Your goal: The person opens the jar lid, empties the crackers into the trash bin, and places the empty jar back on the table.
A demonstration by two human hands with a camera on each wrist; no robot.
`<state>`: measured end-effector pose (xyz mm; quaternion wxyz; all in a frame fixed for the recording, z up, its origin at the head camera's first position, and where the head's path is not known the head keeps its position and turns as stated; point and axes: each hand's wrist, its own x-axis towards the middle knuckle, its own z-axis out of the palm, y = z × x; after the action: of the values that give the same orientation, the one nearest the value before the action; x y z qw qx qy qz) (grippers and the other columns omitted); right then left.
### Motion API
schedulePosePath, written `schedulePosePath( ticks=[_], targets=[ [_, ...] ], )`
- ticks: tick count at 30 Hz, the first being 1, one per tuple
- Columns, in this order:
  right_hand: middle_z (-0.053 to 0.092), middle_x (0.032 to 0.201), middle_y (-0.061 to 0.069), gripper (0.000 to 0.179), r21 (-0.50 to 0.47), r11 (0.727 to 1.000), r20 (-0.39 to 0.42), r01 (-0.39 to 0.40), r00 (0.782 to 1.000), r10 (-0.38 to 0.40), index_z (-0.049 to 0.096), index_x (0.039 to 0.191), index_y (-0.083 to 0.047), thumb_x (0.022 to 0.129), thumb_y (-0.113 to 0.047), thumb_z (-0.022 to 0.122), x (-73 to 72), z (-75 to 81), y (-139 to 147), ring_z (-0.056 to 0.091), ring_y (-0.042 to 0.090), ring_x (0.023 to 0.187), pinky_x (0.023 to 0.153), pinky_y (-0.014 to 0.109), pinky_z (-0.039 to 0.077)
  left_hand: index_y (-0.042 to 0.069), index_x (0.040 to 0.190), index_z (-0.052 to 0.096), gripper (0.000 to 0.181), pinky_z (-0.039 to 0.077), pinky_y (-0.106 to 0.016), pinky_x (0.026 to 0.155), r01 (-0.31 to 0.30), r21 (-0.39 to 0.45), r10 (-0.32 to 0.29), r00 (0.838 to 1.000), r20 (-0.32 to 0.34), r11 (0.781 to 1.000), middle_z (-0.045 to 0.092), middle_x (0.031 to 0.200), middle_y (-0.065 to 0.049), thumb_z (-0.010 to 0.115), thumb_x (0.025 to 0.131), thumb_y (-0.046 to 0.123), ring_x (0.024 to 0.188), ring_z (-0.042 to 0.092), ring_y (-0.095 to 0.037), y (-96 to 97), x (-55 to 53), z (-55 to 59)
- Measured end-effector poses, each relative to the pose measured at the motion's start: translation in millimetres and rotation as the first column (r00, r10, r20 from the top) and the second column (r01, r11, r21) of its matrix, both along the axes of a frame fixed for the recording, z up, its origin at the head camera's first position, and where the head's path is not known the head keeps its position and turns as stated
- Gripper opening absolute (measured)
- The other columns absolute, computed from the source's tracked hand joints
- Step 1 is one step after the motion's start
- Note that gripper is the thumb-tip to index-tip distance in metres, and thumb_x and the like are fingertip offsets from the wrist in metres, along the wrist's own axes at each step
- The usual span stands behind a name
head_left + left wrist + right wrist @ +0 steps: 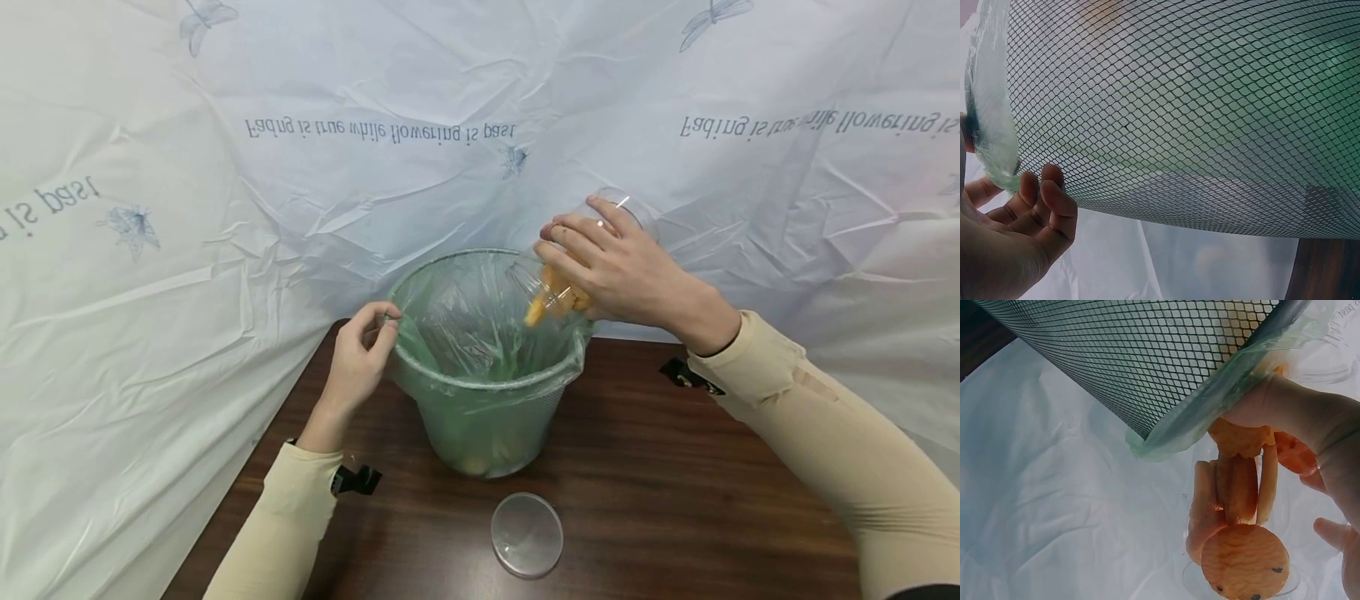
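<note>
A mesh waste bin (487, 425) lined with a thin green plastic bag (457, 321) stands upright on the table. My right hand (618, 267) grips a clear jar (633, 208), tilted with its mouth over the right side of the bin. Orange snacks (536, 311) lie toward the jar's mouth; in the right wrist view they include sticks and a round cracker (1244, 559) with dark spots. At the left rim, my left hand (360, 350) pinches the bag's edge between thumb and forefinger. Its other fingers (1060, 206) curl beside the mesh in the left wrist view.
A clear round lid (527, 535) lies flat on the dark wooden table (675, 475), in front of the bin. Behind and to the left hangs a white printed plastic sheet (360, 192). Some pale shapes show faintly through the bin's lower wall.
</note>
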<state>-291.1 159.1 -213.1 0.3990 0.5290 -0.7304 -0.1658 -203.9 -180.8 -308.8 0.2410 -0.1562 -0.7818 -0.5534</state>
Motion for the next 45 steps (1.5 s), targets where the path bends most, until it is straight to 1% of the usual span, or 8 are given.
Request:
schedulePosePath(
  ticks=[6,13,18,24,30,34,39,45],
  targets=[
    [0.055,0.132,0.016,0.117,-0.016,1.0,0.004,0.007,1.0,-0.007,0.048,0.135,-0.004,0.038,-0.051,0.093,0.8,0.1,-1.0,0.049,0.034,0.124,0.109,0.058,0.031,-0.006,0.105,0.062,0.018,0.04,-0.025,0.052,-0.004,-0.007,0.004,1.0,0.014,1.0,0.044,0.067,-0.001,0.049,0.096,0.002,0.055,0.042,-0.008,0.0,0.7,0.2],
    [0.054,0.133,0.016,0.123,-0.017,1.0,0.017,0.011,1.0,-0.01,0.047,0.136,-0.005,0.035,-0.057,0.093,1.7,-0.5,-0.7,0.049,0.033,0.124,0.109,0.058,0.031,-0.006,0.106,0.062,0.018,0.041,-0.025,0.055,-0.006,-0.009,0.006,1.0,0.025,1.0,0.046,0.07,-0.002,0.049,0.095,0.002,0.058,0.044,-0.008,1.0,2.1,1.1],
    [0.054,0.134,0.016,0.121,-0.016,1.0,0.014,0.003,1.0,-0.003,0.048,0.137,-0.005,0.038,-0.06,0.092,1.3,-0.4,-2.6,0.048,0.034,0.125,0.109,0.058,0.03,-0.006,0.106,0.062,0.018,0.042,-0.025,0.056,-0.008,-0.013,0.009,1.0,0.026,1.0,0.048,0.073,-0.003,0.049,0.095,0.002,0.06,0.046,-0.009,1.1,2.3,1.5],
    [0.054,0.135,0.016,0.117,-0.015,1.0,0.011,0.002,1.0,-0.002,0.048,0.137,-0.006,0.039,-0.052,0.093,1.3,0.9,-5.7,0.048,0.033,0.126,0.11,0.057,0.03,-0.007,0.107,0.061,0.019,0.042,-0.024,0.056,-0.016,-0.018,0.016,0.999,0.03,1.0,0.05,0.075,-0.004,0.049,0.096,0.003,0.061,0.047,-0.009,0.9,2.9,0.6],
    [0.055,0.133,0.016,0.104,-0.018,1.0,-0.016,-0.024,1.0,0.023,0.049,0.135,-0.005,0.045,-0.038,0.089,0.8,0.9,-8.4,0.051,0.034,0.123,0.109,0.058,0.031,-0.007,0.107,0.061,0.019,0.042,-0.025,0.056,-0.012,-0.015,0.012,1.0,0.027,1.0,0.048,0.073,-0.002,0.049,0.096,0.003,0.06,0.046,-0.009,1.2,2.8,0.7],
    [0.056,0.132,0.017,0.101,-0.019,0.999,-0.052,-0.036,0.998,0.035,0.05,0.135,-0.005,0.046,-0.036,0.088,0.2,1.7,-8.5,0.051,0.034,0.122,0.108,0.058,0.032,-0.007,0.107,0.061,0.019,0.041,-0.025,0.057,-0.006,-0.019,0.007,1.0,0.029,1.0,0.047,0.072,-0.003,0.049,0.096,0.003,0.06,0.045,-0.009,1.4,2.7,1.7],
    [0.056,0.133,0.017,0.092,-0.003,0.999,-0.086,-0.035,0.996,0.035,0.049,0.136,-0.005,0.054,-0.03,0.083,-0.4,3.8,-8.0,0.051,0.035,0.123,0.109,0.059,0.031,-0.006,0.107,0.062,0.019,0.042,-0.025,0.058,-0.008,-0.018,0.008,1.0,0.027,1.0,0.047,0.074,-0.004,0.049,0.096,0.003,0.062,0.046,-0.009,1.9,2.0,2.6],
    [0.057,0.131,0.018,0.087,0.011,0.999,-0.096,-0.04,0.995,0.041,0.05,0.136,-0.005,0.058,-0.026,0.082,-1.1,4.5,-8.5,0.051,0.036,0.123,0.109,0.06,0.031,-0.006,0.107,0.061,0.019,0.042,-0.025,0.056,-0.012,-0.013,0.012,1.0,0.027,1.0,0.048,0.073,-0.003,0.049,0.096,0.003,0.06,0.046,-0.008,1.7,1.5,1.8]
  ],
)
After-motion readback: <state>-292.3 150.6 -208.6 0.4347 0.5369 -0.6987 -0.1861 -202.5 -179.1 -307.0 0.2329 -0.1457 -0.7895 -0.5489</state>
